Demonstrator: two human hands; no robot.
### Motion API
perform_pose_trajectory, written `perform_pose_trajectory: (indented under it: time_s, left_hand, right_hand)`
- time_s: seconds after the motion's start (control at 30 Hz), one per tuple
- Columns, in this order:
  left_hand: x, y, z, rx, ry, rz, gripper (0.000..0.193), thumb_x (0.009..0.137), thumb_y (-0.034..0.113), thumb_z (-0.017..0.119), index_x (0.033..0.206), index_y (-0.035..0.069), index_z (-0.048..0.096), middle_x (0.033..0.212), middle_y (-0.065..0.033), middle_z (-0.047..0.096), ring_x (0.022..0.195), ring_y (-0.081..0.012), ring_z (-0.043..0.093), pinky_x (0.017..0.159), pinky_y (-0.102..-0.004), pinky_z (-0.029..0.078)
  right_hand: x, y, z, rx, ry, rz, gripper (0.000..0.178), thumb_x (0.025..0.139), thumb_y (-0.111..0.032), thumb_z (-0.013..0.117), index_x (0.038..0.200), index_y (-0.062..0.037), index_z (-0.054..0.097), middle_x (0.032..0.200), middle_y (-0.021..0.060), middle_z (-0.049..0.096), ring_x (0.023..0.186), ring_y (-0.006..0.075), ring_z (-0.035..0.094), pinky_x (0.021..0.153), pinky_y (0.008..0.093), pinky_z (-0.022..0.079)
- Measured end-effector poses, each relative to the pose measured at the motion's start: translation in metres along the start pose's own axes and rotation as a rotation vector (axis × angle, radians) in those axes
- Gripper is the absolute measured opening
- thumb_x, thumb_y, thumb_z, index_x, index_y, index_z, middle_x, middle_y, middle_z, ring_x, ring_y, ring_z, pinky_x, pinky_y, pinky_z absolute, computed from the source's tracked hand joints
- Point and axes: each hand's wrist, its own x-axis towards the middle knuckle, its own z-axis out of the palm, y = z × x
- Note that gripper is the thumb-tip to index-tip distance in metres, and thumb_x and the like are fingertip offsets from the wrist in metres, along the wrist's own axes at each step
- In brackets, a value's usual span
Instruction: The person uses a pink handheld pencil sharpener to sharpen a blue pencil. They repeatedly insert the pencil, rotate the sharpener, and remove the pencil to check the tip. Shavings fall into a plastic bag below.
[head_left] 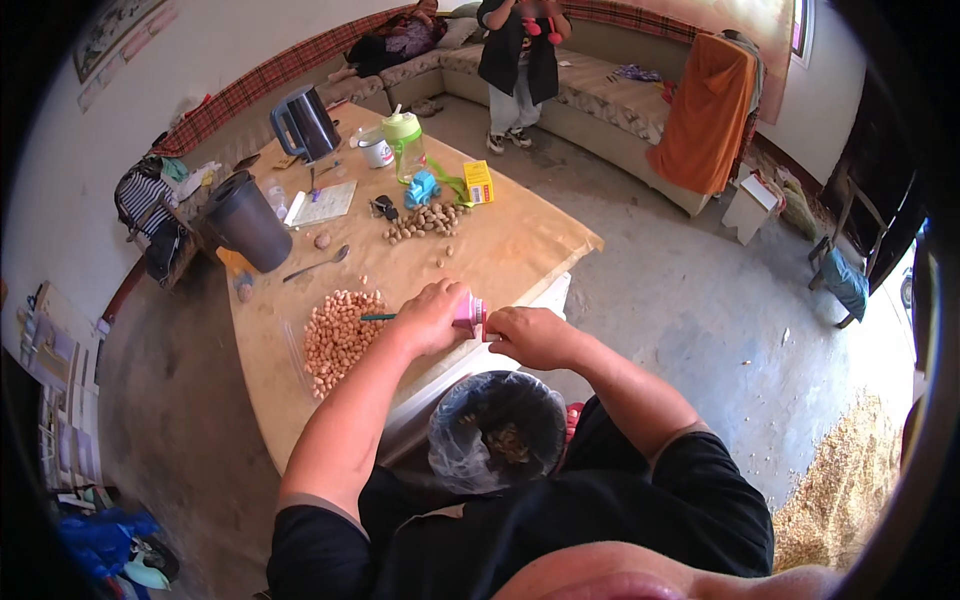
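Observation:
My left hand point(430, 315) grips a small pink tool point(469, 312) with a thin green handle point(378, 317) sticking out to the left. My right hand point(530, 335) meets it at the table's near edge, fingers pinched at the pink tool's tip; what they pinch is hidden. Just left of my hands lies a heap of shelled peanuts point(338, 335) in a clear shallow dish. A pile of unshelled peanuts point(425, 220) sits farther back on the wooden table point(510, 250). Under my hands stands a bin lined with a dark bag point(495, 430) holding shells.
On the table stand a dark jug point(245, 220), an electric kettle point(305, 122), a green bottle point(405, 145), a yellow box point(478, 182), a blue toy point(421, 188), a spoon point(320, 264) and a notepad point(322, 205). A person point(518, 60) stands by the sofa point(600, 95). Grain point(840, 490) lies on the floor at right.

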Motion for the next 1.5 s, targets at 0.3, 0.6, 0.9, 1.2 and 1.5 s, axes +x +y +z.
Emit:
perform_pose_trajectory:
  time_s: [0.3,0.6,0.9,1.2,1.5]
  left_hand:
    - [0.001,-0.002,0.000,0.020,-0.025,0.052,0.058,0.069,0.029,0.076,0.113,0.006,0.046,0.112,-0.0160,0.050,0.109,-0.0349,0.049,0.091,-0.0409,0.043]
    - [-0.001,0.001,0.002,0.033,-0.007,-0.011,0.060,0.069,0.028,0.076,0.115,0.006,0.046,0.118,-0.0178,0.047,0.112,-0.0352,0.048,0.093,-0.0413,0.042]
    - [0.000,-0.002,0.002,0.041,0.002,0.023,0.059,0.068,0.028,0.076,0.114,0.004,0.047,0.114,-0.0168,0.050,0.109,-0.0346,0.050,0.091,-0.0417,0.043]
    - [0.000,-0.006,0.003,-0.008,0.025,0.060,0.055,0.067,0.026,0.076,0.111,0.003,0.050,0.110,-0.0180,0.053,0.107,-0.0356,0.051,0.090,-0.0415,0.044]
    - [0.006,0.001,-0.001,-0.068,0.028,-0.081,0.054,0.066,0.023,0.078,0.108,0.004,0.049,0.106,-0.0185,0.055,0.102,-0.0367,0.054,0.086,-0.0419,0.045]
  right_hand:
    - [0.030,0.036,0.010,-0.252,0.498,0.134,0.020,0.083,-0.028,0.059,0.079,-0.0078,0.061,0.077,0.0091,0.060,0.078,0.0279,0.061,0.066,0.0396,0.049]
    - [-0.005,0.008,0.024,-0.110,0.055,0.131,0.031,0.089,-0.034,0.048,0.084,-0.0053,0.059,0.082,0.0164,0.064,0.079,0.0354,0.062,0.072,0.0442,0.048]
    - [0.035,0.034,0.017,-0.266,0.440,0.199,0.022,0.087,-0.027,0.053,0.081,-0.0078,0.060,0.079,0.0127,0.063,0.076,0.0309,0.062,0.065,0.0416,0.049]
    - [0.001,0.012,0.014,-0.181,-0.033,0.101,0.029,0.086,-0.034,0.054,0.081,-0.0064,0.062,0.078,0.0161,0.063,0.077,0.0362,0.061,0.067,0.0460,0.048]
    - [0.005,0.015,0.000,-0.213,0.292,-0.010,0.018,0.078,-0.023,0.065,0.087,-0.0081,0.060,0.082,0.0093,0.059,0.082,0.0286,0.059,0.070,0.0392,0.048]
